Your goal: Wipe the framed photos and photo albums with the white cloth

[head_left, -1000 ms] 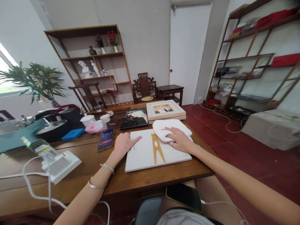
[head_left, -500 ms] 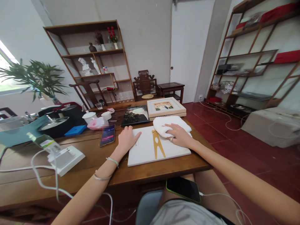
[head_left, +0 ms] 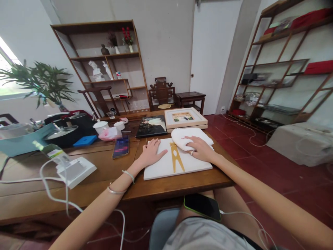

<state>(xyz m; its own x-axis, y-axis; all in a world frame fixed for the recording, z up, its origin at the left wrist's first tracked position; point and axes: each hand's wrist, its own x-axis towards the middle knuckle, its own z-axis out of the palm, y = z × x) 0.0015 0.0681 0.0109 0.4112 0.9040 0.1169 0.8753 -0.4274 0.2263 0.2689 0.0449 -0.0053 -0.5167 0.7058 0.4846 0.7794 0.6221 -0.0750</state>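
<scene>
Your left hand [head_left: 153, 153] lies flat and open, palm down, on the left part of a white board [head_left: 166, 167] that rests on the wooden surface [head_left: 169, 186] at the centre of the frame. Its fingers are spread and point toward the upper right. Your right hand [head_left: 199, 149] is also open. It presses palm down on a folded white cloth [head_left: 187, 135], with its fingers laid over the cloth's near edge rather than clenched around it. There is a ring on one finger.

The cloth sits on the upper right corner of the board and spills a little past its far edge. Between your two hands, a gold peg-shaped mark [head_left: 176, 158] runs down the board, and the cloth touches its top end.

Just beyond the cloth lies a pale framed photo [head_left: 185, 119], with a dark photo print [head_left: 152, 125] beside it on the left. Left of the board, a phone [head_left: 121, 147] lies face up on the surface, near your left hand but not touching it. Further left are a white box [head_left: 76, 171] with cables, a blue box [head_left: 84, 140] and a black pot [head_left: 61, 136]. A second phone [head_left: 203, 207] with a green edge rests on your lap at the lower centre of the frame, with a white cable plugged into it.
</scene>
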